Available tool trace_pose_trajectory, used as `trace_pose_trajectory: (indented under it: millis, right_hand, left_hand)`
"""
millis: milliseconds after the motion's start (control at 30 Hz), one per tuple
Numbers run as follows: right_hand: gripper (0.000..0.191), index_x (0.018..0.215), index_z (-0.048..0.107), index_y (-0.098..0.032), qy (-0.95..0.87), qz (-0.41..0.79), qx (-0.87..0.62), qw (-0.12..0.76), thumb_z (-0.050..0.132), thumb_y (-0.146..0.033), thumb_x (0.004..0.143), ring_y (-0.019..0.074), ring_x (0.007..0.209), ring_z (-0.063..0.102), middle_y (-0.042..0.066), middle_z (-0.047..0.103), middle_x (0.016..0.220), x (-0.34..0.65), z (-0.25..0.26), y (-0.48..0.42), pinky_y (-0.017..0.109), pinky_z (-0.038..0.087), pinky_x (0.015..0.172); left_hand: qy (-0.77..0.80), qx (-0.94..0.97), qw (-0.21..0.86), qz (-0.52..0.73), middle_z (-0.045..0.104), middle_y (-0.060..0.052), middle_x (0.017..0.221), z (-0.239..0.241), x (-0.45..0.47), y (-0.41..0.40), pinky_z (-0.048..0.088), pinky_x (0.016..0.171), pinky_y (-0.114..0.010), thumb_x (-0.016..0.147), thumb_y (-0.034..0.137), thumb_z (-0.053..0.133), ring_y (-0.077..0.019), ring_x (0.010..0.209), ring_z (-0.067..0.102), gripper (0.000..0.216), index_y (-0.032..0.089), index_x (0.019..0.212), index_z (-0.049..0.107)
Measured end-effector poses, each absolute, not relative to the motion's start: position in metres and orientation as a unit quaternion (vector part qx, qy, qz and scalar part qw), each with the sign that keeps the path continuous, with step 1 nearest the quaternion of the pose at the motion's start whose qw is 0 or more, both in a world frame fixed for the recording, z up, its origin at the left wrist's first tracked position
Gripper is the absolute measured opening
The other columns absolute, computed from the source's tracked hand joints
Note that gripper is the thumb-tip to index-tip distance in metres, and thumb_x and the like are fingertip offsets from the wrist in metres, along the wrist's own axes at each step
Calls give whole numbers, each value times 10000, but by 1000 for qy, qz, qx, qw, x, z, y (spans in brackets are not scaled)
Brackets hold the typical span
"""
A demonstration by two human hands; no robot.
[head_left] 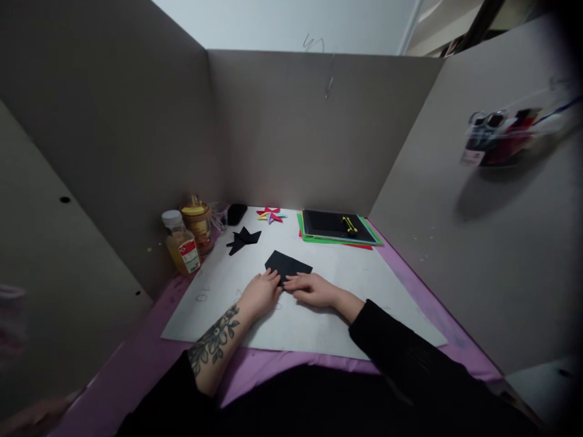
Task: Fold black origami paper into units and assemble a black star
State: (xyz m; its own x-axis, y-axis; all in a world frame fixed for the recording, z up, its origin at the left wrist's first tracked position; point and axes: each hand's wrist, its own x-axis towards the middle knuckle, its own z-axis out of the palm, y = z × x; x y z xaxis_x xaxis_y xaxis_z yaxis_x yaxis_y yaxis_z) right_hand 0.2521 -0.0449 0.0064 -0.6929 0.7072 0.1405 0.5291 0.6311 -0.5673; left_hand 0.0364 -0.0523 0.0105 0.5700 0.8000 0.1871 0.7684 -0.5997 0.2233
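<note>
A folded piece of black paper (288, 263) lies on the white board in front of me, its bottom tip under my fingers. My left hand (262, 294) rests on its lower left edge, fingers stretched out and lying on the paper; the thumb is hard to make out. From the right, my right hand (314, 289) reaches across with fingers extended flat over the lower edge, close beside the left. Further back on the left sits a black folded paper piece with several points (245, 238). A multicoloured paper star (271, 215) lies behind it.
A stack of coloured paper sheets (319, 224) stands back right, a yellow-and-black tool (349, 225) on top. Bottle (183, 246), jar (199, 221) and black object (237, 213) stand left. Grey panels (319, 133) enclose the table. Another person's hand (36, 416) shows bottom left.
</note>
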Motion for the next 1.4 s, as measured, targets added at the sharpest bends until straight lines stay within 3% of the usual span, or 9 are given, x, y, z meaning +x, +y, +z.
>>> trace_pose_trajectory:
  millis: [133, 300, 500, 600, 733, 900, 1067, 1267, 1400]
  right_hand:
    - [454, 1206, 610, -186, -837, 284, -400, 242, 315, -420, 952, 235, 1189, 529, 73, 612, 1241, 242, 12, -33, 382, 397, 1008]
    - [449, 1378, 414, -272, -894, 255, -367, 41, 217, -360, 984, 213, 1385, 243, 6, 355, 1471, 205, 21, -1, 457, 181, 1122]
    - [589, 1475, 167, -245, -906, 130, -403, 15, 323, -426, 937, 303, 1416, 4, 53, 118, 1550, 191, 8, 15, 563, 85, 1096]
    - [554, 1459, 200, -329, -912, 109, -396, -8, 278, -491, 935, 306, 1416, -12, 6, 113, 1554, 192, 4, 20, 571, 80, 1087]
    - [671, 1479, 145, -256, -827, 57, -559, 23, 274, -575, 903, 346, 1408, -33, 82, 59, 1557, 188, 2, 30, 609, 55, 1064]
    - [653, 1464, 162, -338, -863, 68, -500, -3, 301, -600, 882, 308, 1415, -7, 27, 93, 1559, 192, -1, 46, 573, 62, 1080]
    - [740, 1476, 153, -134, -697, 29, -715, 46, 344, -535, 884, 390, 1395, -47, 169, 19, 1546, 219, 19, 66, 629, 69, 1051]
    - [540, 1426, 306, -320, -927, 108, -357, 35, 367, -463, 909, 256, 1410, 130, 10, 224, 1531, 207, 16, 42, 473, 146, 1107]
    - [591, 1440, 288, -140, -727, 45, -683, 63, 315, -434, 927, 387, 1391, 109, 192, 216, 1508, 216, 18, 33, 639, 148, 1030]
  left_hand:
    - [411, 906, 59, 78, 458, -160, 1386, 10, 37, -58, 325, 1044, -465, 888, 354, 429, -299, 1316, 359, 501, 107, 1323, 457]
    - [417, 907, 48, 41, 522, -146, 1326, 21, 43, -73, 377, 1004, -414, 884, 326, 440, -274, 1252, 442, 432, 128, 1261, 517]
    - [472, 881, 41, -10, 530, -227, 1289, 30, 54, -97, 458, 887, -410, 847, 379, 519, -330, 1231, 455, 501, 43, 1220, 530]
    - [474, 879, 48, -15, 524, -236, 1292, 30, 57, -99, 455, 887, -419, 856, 383, 508, -334, 1224, 461, 514, 33, 1232, 519]
    - [484, 873, 54, -21, 496, -229, 1328, 28, 58, -97, 444, 903, -422, 877, 377, 478, -335, 1225, 463, 506, 28, 1242, 513]
    - [488, 871, 58, -22, 497, -228, 1328, 30, 59, -99, 440, 909, -423, 875, 377, 480, -331, 1234, 455, 519, 17, 1248, 503]
    - [507, 859, 64, -18, 446, -205, 1383, 30, 60, -105, 426, 925, -441, 880, 366, 451, -333, 1268, 415, 523, 48, 1294, 473]
    - [535, 843, 49, 12, 408, -226, 1403, 24, 64, -112, 391, 946, -462, 895, 346, 402, -347, 1306, 356, 547, 25, 1338, 419]
    - [542, 839, 52, 7, 412, -229, 1399, 23, 67, -111, 396, 931, -455, 887, 358, 406, -353, 1298, 363, 558, 27, 1336, 424]
